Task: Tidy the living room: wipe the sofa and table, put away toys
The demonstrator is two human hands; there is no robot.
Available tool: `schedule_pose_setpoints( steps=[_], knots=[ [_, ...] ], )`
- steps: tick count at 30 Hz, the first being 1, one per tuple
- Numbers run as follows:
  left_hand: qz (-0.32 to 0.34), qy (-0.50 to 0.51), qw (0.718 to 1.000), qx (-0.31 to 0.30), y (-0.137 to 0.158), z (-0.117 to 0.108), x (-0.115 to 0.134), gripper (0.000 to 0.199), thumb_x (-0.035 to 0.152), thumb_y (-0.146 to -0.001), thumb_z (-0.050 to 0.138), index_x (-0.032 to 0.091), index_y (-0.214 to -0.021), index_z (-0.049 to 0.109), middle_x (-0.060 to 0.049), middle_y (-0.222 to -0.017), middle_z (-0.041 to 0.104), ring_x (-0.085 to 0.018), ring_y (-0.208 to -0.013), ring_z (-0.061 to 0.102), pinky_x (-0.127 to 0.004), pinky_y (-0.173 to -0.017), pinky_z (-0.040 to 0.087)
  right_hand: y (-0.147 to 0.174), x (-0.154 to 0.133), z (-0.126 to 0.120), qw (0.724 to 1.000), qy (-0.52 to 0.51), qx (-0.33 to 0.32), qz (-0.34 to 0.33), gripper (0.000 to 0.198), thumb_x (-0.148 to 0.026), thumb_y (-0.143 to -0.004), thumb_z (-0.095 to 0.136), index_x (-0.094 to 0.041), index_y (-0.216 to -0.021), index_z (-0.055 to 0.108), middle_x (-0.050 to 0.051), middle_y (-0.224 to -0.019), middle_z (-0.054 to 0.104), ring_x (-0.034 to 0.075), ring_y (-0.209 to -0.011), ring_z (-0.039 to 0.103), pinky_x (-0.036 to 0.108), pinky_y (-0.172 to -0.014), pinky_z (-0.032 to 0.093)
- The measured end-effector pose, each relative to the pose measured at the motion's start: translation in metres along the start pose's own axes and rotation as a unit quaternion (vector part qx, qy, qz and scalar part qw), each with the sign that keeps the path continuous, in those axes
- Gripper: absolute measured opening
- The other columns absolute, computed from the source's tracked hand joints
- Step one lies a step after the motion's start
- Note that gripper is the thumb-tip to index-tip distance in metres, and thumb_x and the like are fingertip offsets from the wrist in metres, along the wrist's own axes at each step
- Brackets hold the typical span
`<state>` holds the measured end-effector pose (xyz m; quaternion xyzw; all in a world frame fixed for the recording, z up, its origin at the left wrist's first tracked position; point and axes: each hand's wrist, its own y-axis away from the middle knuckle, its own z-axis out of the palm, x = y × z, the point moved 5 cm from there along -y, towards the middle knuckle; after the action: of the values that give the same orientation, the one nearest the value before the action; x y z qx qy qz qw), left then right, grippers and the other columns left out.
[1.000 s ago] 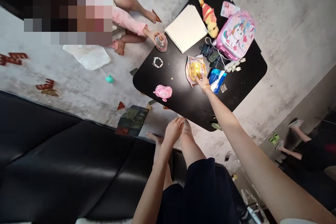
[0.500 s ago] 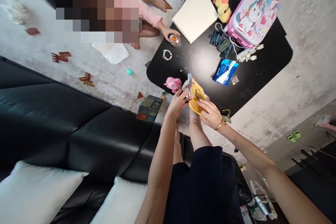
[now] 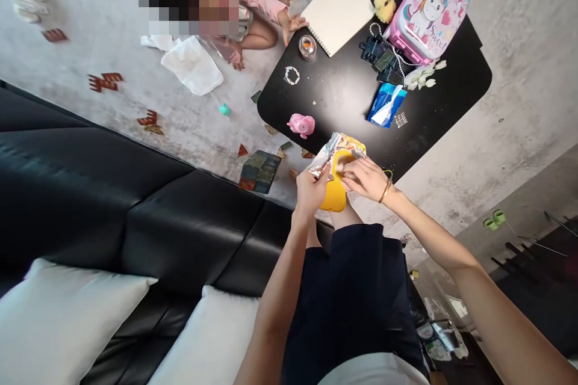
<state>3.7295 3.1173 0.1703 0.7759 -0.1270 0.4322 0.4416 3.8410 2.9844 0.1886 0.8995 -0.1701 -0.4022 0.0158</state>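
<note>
A crinkled silver and orange wipes pack with a yellow flip lid is held above the near edge of the black table. My left hand grips its left side, thumb on top. The lid is swung back toward my body, showing an opening with a yellow rim. At that opening, my right hand has its fingers bent and pressed together; whatever they pinch is hidden. A pink pig toy sits on the table beyond my left hand.
Across the black table are a notepad, small jar, beaded bracelet, blue tissue pack and unicorn case. Another person's hand is near the notepad. A black sofa lies left; tile pieces lie on the floor.
The pack has come closer to my body, and its lid is opened wider. My right fingers moved from the lid to the opening. The other person's hand has let go of the jar.
</note>
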Motion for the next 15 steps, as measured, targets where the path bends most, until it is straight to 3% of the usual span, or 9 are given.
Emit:
schedule_pose_setpoints(
  steps=[4, 7, 11, 15],
  knots=[
    [-0.039, 0.125, 0.991, -0.003, 0.009, -0.015, 0.000, 0.036, 0.051, -0.086, 0.065, 0.015, -0.088, 0.072, -0.006, -0.085, 0.074, -0.020, -0.080, 0.069, -0.030, -0.074, 0.056, 0.003, -0.005, 0.009, 0.994, -0.001, 0.038, 0.101, 0.031, -0.039, -0.101, 0.048, -0.021, -0.119, 0.067, 0.004, -0.083, 0.073, 0.017, -0.073, 0.067, 0.028, -0.075, 0.053],
    [-0.058, 0.182, 0.982, -0.009, 0.014, -0.019, -0.002, 0.042, 0.056, -0.084, 0.067, 0.016, -0.095, 0.072, -0.007, -0.094, 0.075, -0.021, -0.085, 0.070, -0.031, -0.076, 0.058, 0.004, -0.006, 0.012, 0.981, -0.010, 0.095, 0.168, 0.028, -0.039, -0.098, 0.055, -0.022, -0.110, 0.072, 0.000, -0.065, 0.067, 0.015, -0.063, 0.063, 0.025, -0.068, 0.049],
    [-0.078, 0.208, 0.975, -0.026, 0.018, -0.019, -0.005, 0.046, 0.059, -0.082, 0.070, 0.016, -0.098, 0.072, -0.008, -0.098, 0.075, -0.023, -0.091, 0.071, -0.034, -0.080, 0.060, -0.001, -0.004, 0.016, 0.974, -0.064, 0.109, 0.188, 0.018, -0.035, -0.092, 0.066, -0.022, -0.099, 0.076, -0.003, -0.061, 0.062, 0.013, -0.059, 0.058, 0.025, -0.066, 0.046],
    [-0.065, 0.228, 0.970, -0.057, 0.016, -0.020, -0.005, 0.048, 0.060, -0.078, 0.074, 0.017, -0.101, 0.073, -0.008, -0.110, 0.075, -0.027, -0.112, 0.068, -0.037, -0.097, 0.056, -0.003, -0.001, 0.012, 0.971, -0.119, 0.117, 0.169, 0.012, -0.031, -0.090, 0.068, -0.022, -0.089, 0.075, -0.004, -0.060, 0.057, 0.013, -0.059, 0.053, 0.026, -0.070, 0.045]
  ],
)
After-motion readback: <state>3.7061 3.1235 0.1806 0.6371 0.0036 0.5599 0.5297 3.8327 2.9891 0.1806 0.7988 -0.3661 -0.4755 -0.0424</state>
